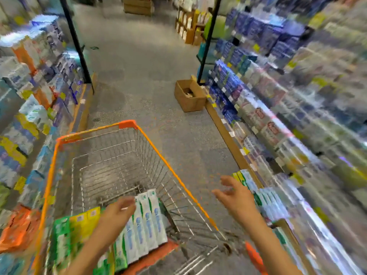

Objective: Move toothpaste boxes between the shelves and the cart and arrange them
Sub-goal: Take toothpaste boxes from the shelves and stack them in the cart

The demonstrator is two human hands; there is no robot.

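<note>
Toothpaste boxes [147, 221], flat glossy cardboard, lie at 6 o'clock in the wire-mesh cart [111, 161]; left hand [117, 212] rests loosely curled on them; right hand [234, 195] hovers spread, empty.

Cart [111, 161]: bare silvery metal wire basket, rim and corners capped in smooth orange plastic. Toothpaste boxes [148, 221] in it: printed cardboard, white, green and yellow faces with a slight sheen; cardboard box [187, 96] on the floor is plain matt brown. Floor [139, 62]: grey speckled, matt; shelves [234, 145] edged in what looks like light wood, uprights dark metal.
</note>
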